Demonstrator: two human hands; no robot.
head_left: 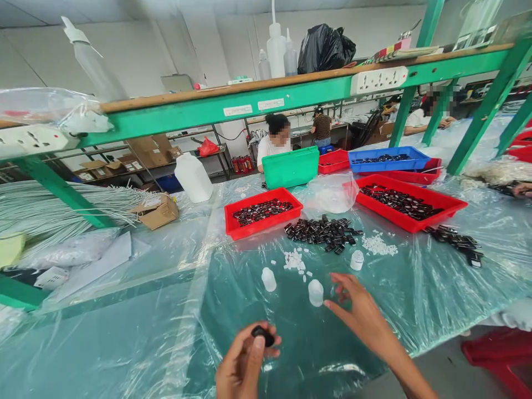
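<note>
My left hand [249, 360] is closed on a small black plastic part [263, 336], its thumb pressed on top. My right hand [359, 307] is open, thumb and fingers apart, just right of a small translucent white bottle [316, 292]; whether the thumb touches it I cannot tell. Another small white bottle [269, 279] stands to the left, and a third bottle [356, 260] is farther back on the right. Small white pieces [294, 259] lie in a loose group behind the bottles. Beyond them is a heap of black parts [324, 233].
A red tray [264, 231] and a larger red tray [415, 224] hold black parts. More white pieces [379, 245] and black parts [457, 244] lie to the right. A green bin [291, 168] stands behind. A green shelf beam [307, 91] crosses above; co-workers sit beyond.
</note>
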